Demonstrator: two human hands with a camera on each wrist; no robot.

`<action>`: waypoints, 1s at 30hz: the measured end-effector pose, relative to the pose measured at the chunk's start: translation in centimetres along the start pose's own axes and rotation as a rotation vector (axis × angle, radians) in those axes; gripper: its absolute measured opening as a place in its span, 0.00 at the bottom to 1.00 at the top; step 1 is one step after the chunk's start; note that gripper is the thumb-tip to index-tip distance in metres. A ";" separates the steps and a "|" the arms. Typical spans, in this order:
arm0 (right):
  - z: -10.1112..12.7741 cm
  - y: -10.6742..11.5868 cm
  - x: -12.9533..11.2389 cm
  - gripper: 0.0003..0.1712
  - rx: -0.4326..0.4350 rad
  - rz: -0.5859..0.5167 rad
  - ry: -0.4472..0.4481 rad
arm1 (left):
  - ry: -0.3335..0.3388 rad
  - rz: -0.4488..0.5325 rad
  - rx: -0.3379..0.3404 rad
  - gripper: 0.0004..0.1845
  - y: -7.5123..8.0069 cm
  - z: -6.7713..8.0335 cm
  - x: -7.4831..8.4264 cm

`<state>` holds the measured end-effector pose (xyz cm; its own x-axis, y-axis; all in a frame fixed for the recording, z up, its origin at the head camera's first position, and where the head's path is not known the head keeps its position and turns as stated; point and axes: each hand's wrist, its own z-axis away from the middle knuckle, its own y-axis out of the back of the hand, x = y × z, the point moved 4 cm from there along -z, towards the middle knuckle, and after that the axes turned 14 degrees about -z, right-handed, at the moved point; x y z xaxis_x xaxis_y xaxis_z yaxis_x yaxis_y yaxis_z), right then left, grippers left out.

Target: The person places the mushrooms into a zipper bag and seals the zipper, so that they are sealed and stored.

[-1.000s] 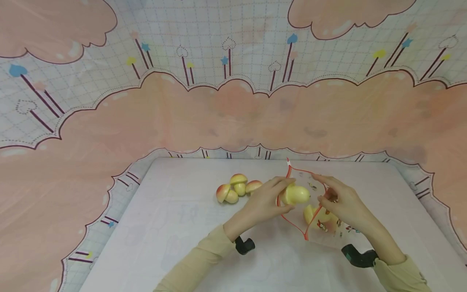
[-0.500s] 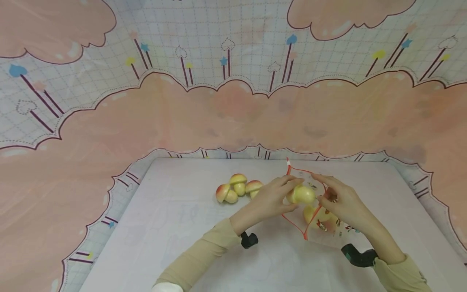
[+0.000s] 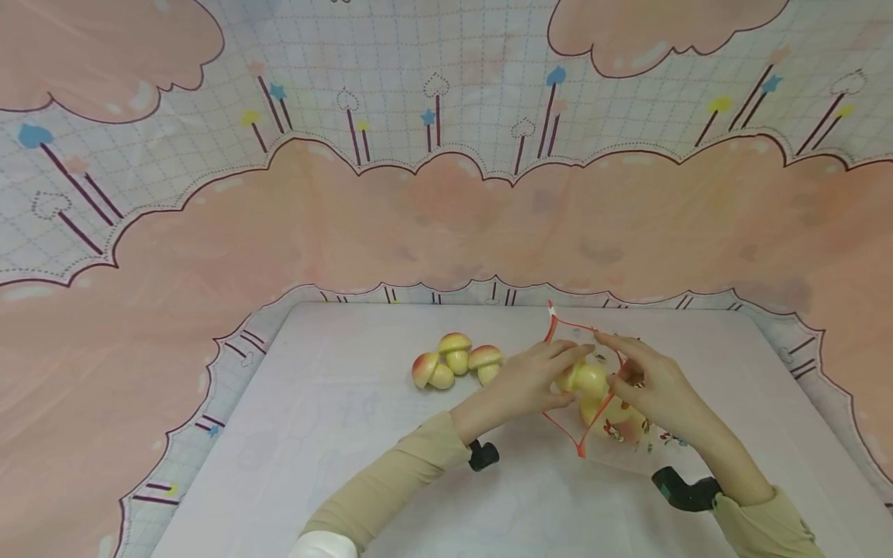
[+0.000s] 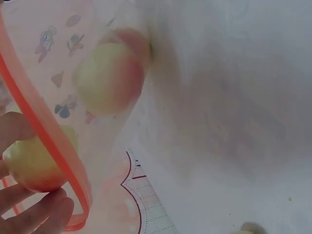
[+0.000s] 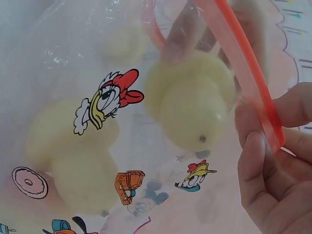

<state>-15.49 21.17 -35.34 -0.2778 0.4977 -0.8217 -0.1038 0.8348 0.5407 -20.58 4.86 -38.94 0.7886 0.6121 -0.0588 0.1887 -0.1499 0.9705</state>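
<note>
If the right hand (image 3: 659,391) loosens its pinch on the red rim (image 5: 251,68), the clear bag (image 5: 109,100) could close and snag the toy mushroom (image 4: 31,168) gripped by the left hand (image 3: 528,381).

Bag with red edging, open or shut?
Open: the bag has its red edging spread apart in the head view, the right hand pinching one side while the left hand holds a mushroom at the opening.
</note>
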 end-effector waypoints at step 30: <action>-0.3 0.1 0.2 0.34 0.018 0.033 0.017 | 0.029 0.085 -0.026 0.12 -0.9 1.4 0.2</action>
<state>-15.84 21.25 -35.38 -0.2971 0.5209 -0.8003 -0.0770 0.8223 0.5638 -19.72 4.01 -40.17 0.7840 0.6201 0.0307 0.1062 -0.1826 0.9774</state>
